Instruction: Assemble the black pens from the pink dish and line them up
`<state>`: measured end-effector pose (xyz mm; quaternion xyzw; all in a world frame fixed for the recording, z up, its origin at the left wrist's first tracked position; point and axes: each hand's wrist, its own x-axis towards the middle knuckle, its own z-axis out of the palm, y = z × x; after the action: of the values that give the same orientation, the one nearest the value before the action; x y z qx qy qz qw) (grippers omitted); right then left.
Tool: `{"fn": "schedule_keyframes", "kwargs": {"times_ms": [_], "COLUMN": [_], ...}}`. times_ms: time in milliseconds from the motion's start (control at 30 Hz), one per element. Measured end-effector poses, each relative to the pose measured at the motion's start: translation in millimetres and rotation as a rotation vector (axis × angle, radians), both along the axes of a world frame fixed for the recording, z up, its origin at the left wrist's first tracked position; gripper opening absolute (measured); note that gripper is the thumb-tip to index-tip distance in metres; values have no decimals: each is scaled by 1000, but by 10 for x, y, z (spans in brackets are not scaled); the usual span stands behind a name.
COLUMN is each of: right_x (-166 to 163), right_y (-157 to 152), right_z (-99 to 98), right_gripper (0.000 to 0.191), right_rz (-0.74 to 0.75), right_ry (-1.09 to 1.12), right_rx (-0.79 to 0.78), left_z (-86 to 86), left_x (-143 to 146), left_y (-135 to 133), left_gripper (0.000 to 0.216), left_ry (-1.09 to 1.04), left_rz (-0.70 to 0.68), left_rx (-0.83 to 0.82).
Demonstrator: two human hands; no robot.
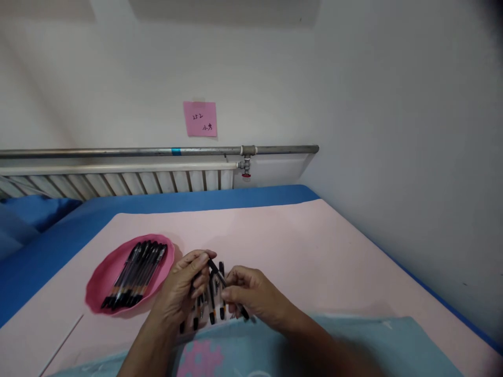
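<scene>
Between my hands is a black pen (218,273), slanting down to the right. My left hand (187,277) pinches its upper end between thumb and fingertips. Thumb and fingers of my right hand (245,290) close round its lower part. Beneath the hands, several pens (211,303) with clear barrels and black ends lie on the pink sheet, partly covered by my left hand. Left of my hands stands a pink scalloped dish (96,283) with a bundle of similar pens (137,275) in it.
The pink sheet (283,235) lies over a blue surface (236,196). A light blue cloth with a pink pattern (353,335) covers the near edge. A thin white stick (61,345) lies at lower left. Behind are a radiator (157,180), a metal pipe (137,152) and a pink note (200,119).
</scene>
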<state>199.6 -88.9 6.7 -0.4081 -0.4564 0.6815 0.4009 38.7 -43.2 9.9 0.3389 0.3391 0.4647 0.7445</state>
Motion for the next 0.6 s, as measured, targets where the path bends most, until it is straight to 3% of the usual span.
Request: {"fn": "schedule_keyframes", "kwargs": {"times_ms": [200,267,433,600], "right_x": [21,26,-5,1], "right_y": [-4,-9,-20,-7], "right_z": [63,60,30,36], "right_gripper": [34,28,20,36], "right_rz": [263,237,-47,193], "right_ry": [276,252,43,217], "right_rx": [-224,-209,-38,-224], "left_z": [36,37,9,8], "left_x": [-29,-37,-37,-36], "left_y": [5,8,27,34], "left_gripper": [26,26,27,26], "left_ry": [-39,-32,-11,-6], "left_rz": [45,46,69,66], "left_rx": [-4,1,6,15]}}
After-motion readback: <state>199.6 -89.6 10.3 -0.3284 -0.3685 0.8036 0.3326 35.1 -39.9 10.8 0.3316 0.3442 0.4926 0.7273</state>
